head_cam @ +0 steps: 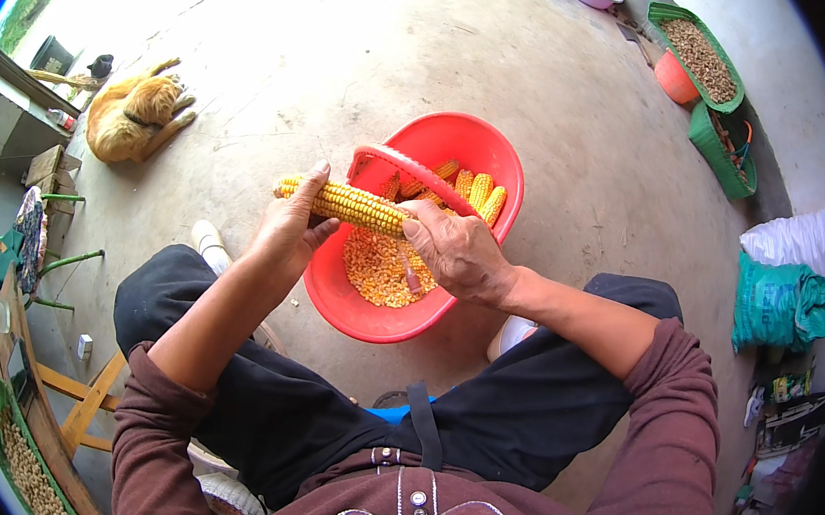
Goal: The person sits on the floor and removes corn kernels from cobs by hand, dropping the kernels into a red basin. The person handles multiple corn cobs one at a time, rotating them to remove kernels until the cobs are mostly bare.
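An ear of yellow corn (357,207) lies between my hands above a red plastic basket (463,138). My left hand (294,219) grips its left end, thumb across the top. On the right end, my right hand (459,246) is closed with the thumb pressed against the kernels. Several whole ears (481,189) rest in the far half of the basket, beyond the handle (421,172). Loose kernels (369,272) fill the near half. A small pointed tool with a pinkish handle (410,275) lies on them; its exact kind is unclear.
A tan dog (137,112) lies curled on the concrete floor (288,78) at the left. Green containers of peanuts (701,58), an orange bucket (676,78) and a teal sack (781,304) line the right wall. A wooden table (47,400) stands at lower left.
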A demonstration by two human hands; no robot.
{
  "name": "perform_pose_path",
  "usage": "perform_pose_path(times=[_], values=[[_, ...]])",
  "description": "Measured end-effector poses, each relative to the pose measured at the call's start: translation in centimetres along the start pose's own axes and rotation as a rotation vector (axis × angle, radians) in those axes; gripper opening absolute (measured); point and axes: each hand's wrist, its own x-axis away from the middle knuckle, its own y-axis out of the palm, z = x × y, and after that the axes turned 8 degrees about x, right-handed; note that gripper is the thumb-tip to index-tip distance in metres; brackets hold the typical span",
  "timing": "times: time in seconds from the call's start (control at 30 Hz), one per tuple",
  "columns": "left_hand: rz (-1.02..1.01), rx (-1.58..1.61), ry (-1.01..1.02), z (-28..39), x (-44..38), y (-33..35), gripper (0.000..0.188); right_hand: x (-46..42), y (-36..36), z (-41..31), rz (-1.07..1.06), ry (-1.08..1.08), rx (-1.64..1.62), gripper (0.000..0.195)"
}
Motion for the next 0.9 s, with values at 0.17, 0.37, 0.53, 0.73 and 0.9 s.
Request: perform_pose_path(times=[0.17, 0.37, 0.53, 0.73, 0.9], values=[[0.016, 0.054, -0.049, -0.7, -0.4, -0.2, 0.032, -0.4, 1.7, 1.4, 0.298, -0.37, 0.466, 0.023], [0.002, 0.088, -0.109, -1.5, -1.9, -1.6, 0.029, -0.7, 2.6, 1.6, 0.346, -0.352, 0.419, 0.023], [0.031, 0.087, -0.083, -1.7, -1.5, -1.2, 0.029, -0.5, 3.5, 2.2, 0.286, -0.178, 0.234, 0.02], [0.022, 0.051, -0.04, -1.2, -0.7, -0.7, 0.033, -0.7, 0.4, 0.5, -0.077, 0.356, -0.547, 0.038], [0.037, 0.047, 0.006, -0.9, -0.3, -0.2, 0.034, -0.7, -0.3, -0.3, -0.058, 0.245, -0.553, 0.046]])
